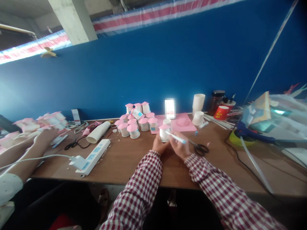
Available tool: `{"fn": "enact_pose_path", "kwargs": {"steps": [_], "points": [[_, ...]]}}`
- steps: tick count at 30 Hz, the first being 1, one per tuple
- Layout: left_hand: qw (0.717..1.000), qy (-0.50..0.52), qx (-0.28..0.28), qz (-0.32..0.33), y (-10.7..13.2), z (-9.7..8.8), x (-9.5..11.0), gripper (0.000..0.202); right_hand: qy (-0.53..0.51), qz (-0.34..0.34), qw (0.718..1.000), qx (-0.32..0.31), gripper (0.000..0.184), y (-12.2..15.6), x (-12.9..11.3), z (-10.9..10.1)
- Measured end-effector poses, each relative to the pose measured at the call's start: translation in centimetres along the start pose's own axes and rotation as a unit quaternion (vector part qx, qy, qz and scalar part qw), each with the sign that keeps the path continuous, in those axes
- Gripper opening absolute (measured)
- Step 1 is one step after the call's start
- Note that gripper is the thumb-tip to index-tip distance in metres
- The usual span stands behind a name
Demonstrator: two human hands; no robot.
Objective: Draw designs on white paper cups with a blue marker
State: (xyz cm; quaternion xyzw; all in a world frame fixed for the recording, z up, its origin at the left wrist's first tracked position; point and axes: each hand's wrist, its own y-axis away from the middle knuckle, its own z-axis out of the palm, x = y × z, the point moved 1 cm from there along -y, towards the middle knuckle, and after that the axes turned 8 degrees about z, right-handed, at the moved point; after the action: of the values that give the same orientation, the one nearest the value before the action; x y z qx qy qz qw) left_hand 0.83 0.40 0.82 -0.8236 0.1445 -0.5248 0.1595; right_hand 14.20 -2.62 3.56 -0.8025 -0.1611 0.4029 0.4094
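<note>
A white paper cup with a pink paper roof (164, 133) stands at the front of the table, and my left hand (158, 145) is wrapped round its lower left side. In my right hand (180, 147) is a white and light-blue marker pen (177, 137), its tip pointing at the cup's right side. Whether the tip touches the cup I cannot tell. Right behind is another white cup (167, 122), partly hidden. A pink paper sheet (189, 128) with a round pink paper piece (182, 122) lies beyond. Black-handled scissors (200, 149) rest beside my right hand.
Several pink-roofed cups (133, 130) are piled to the left. A power strip (94, 157) and a paper roll (98, 132) lie nearer a co-worker's hands (46, 135). White cups (198, 118), a red cup (221, 113) and a blue glue gun (251, 132) with its cable are on the right.
</note>
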Motion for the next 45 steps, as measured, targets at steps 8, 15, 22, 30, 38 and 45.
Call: {"fn": "enact_pose_path", "kwargs": {"steps": [8,15,22,30,38,45], "points": [[0.999,0.046,0.018,-0.006,0.0,-0.2,0.5,0.063,0.004,0.002,1.0,-0.002,0.019,0.2,-0.3,-0.5],[0.996,0.077,0.034,-0.01,0.1,-0.4,0.6,0.062,0.008,0.019,1.0,0.008,0.017,0.2,-0.2,-0.9],[0.998,0.063,0.019,0.004,0.1,-0.3,0.2,0.055,0.007,0.029,1.0,0.003,0.016,0.2,-0.3,-1.1],[0.999,0.038,0.009,-0.004,0.3,-0.1,0.4,0.056,0.014,0.013,1.0,0.011,0.018,0.1,-0.3,-1.1],[1.0,0.003,-0.009,0.007,0.4,-0.1,0.8,0.053,0.001,0.016,1.0,0.005,0.023,0.0,0.1,-0.8],[1.0,0.001,-0.02,0.01,0.4,-0.2,1.3,0.053,-0.002,0.032,0.999,-0.001,0.023,0.1,0.4,-0.7]]}}
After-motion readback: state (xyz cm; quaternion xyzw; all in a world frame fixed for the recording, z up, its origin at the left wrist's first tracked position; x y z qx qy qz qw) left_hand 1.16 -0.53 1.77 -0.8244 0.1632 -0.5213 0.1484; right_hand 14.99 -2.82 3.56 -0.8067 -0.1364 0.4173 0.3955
